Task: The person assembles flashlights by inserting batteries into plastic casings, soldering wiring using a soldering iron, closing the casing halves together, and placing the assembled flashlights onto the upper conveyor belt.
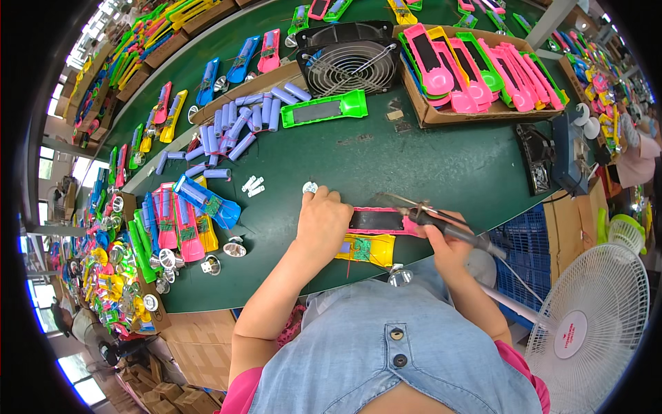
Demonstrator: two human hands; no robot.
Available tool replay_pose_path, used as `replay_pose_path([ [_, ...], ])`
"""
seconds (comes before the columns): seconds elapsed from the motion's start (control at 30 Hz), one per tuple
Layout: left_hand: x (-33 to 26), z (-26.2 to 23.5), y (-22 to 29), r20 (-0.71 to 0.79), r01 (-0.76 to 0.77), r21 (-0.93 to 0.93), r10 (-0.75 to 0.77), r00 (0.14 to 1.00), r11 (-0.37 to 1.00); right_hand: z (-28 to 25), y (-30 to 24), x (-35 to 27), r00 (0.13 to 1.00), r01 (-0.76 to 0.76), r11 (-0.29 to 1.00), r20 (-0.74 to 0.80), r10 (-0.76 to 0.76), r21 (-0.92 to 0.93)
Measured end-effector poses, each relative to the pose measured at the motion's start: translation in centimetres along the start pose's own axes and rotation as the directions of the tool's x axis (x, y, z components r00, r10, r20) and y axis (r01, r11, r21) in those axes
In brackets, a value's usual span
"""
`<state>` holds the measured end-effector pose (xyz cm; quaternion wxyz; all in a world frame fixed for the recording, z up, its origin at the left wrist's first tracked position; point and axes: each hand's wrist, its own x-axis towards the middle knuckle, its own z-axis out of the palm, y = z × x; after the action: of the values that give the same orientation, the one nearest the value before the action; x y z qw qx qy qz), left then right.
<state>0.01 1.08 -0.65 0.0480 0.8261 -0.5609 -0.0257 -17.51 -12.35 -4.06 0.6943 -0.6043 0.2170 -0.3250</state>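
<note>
My left hand (321, 219) rests on the left end of a pink plastic shell (383, 221) lying flat on the green table (386, 162), fingers curled over it. A yellow shell (369, 249) with a small green board lies just below it, partly under my left hand. My right hand (447, 243) grips a soldering iron (441, 224) whose metal tip points left over the pink shell's right part. A small silver reflector (400, 277) sits at the table's near edge.
A cardboard box (476, 110) of pink, yellow and green shells stands far right, a small fan (350, 62) beside it. A green shell (324, 109) and lilac cylinder cells (241, 124) lie behind. Coloured shells pile up left. A white floor fan (593, 324) stands at the right.
</note>
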Motion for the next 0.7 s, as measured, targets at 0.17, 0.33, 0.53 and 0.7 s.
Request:
replay_pose_path([
  [0.17,-0.1,-0.3,0.3,0.031,0.017,0.052,-0.019,0.999,0.998,-2.7,-1.0,-0.2,0.889,0.457,0.739,0.267,-0.371,-0.495],
  [0.33,-0.1,-0.1,0.5,0.019,0.038,0.078,-0.039,0.999,0.996,-3.1,-0.7,0.1,0.947,0.315,0.708,0.260,-0.188,-0.633],
  [0.53,0.3,-0.4,-0.1,0.021,0.033,0.064,-0.034,0.999,0.997,-3.0,-0.2,0.6,0.962,0.234,0.780,0.252,-0.102,-0.580],
  [0.7,-0.8,-3.8,2.6,-0.221,-0.130,-0.176,0.090,0.971,0.976,-2.8,-0.4,0.7,0.966,0.235,0.765,0.232,-0.115,-0.600],
])
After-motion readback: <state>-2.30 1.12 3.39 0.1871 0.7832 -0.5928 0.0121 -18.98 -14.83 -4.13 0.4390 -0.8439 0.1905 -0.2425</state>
